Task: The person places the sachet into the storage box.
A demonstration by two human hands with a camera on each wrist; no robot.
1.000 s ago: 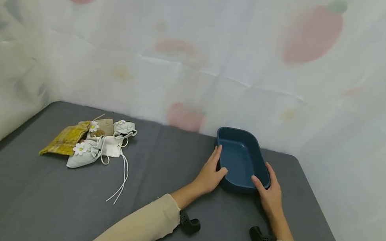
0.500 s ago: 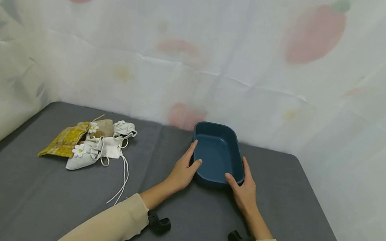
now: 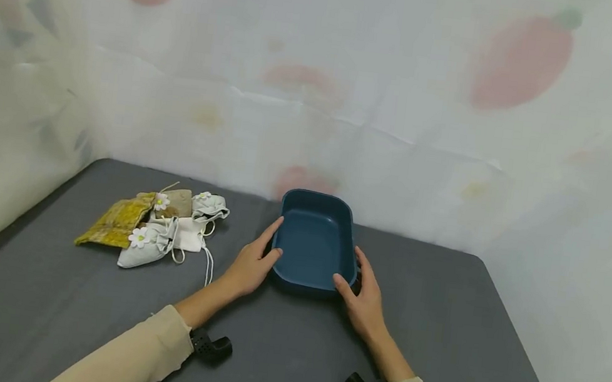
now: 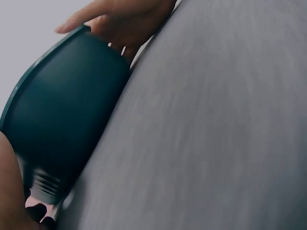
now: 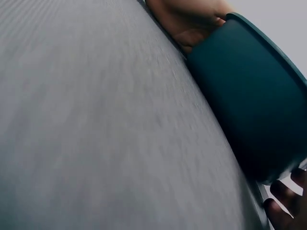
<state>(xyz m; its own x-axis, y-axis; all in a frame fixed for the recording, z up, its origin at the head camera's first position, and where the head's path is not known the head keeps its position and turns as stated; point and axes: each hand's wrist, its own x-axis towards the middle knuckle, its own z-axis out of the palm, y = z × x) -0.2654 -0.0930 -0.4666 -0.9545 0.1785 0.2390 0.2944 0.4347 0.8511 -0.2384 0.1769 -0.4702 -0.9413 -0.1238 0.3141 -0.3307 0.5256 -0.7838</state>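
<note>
A dark blue rectangular bin [image 3: 315, 249] with rounded corners sits near the far side of the grey table, and its visible inside holds nothing. My left hand [image 3: 249, 268] grips its left side, thumb at the rim near the front corner. On the opposite side, my right hand [image 3: 365, 305] holds the front right corner with the thumb over the rim. Both wrist views show the bin's outer wall [image 4: 72, 100] close to the grey cloth; whether its base touches the cloth is unclear.
Left of the bin lies a cluster of small cloth pouches: a yellow pouch [image 3: 117, 220], a tan pouch [image 3: 178, 203], a pale pouch [image 3: 145, 248] with a daisy, and other white ones with loose cords. A printed curtain [image 3: 384, 99] hangs along the table's back edge.
Both hands have moved the bin leftward across the table, from the right side toward the pouches. Their grip looks the same throughout. The pouches stay put while the view shifts slightly.
</note>
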